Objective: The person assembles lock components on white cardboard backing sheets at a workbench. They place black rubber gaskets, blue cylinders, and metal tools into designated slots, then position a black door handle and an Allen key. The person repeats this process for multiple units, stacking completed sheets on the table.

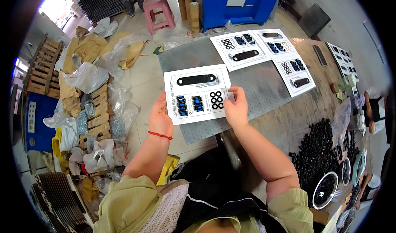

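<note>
Between both hands is a white printed hardware card [194,116], tilted up above the table's near left corner. On it are a long black bar [195,80] with rounded ends, silver hex keys [207,85], two groups of black bolts with blue bands [182,105], and several black rings [216,100]. A clear film over them seems to catch the light. My left hand [160,116], with a red cord at the wrist, grips the left edge, its fingers partly behind the card. The right edge is pinched by my right hand [236,107], thumb in front.
Similar cards [250,64] lie farther back on the grey table mat [258,97]. A phone [319,55] rests on the wooden table. Black small parts [315,144] are heaped at right near a round metal-rimmed bowl [326,190]. Pallets and plastic bags [88,78] clutter the left floor.
</note>
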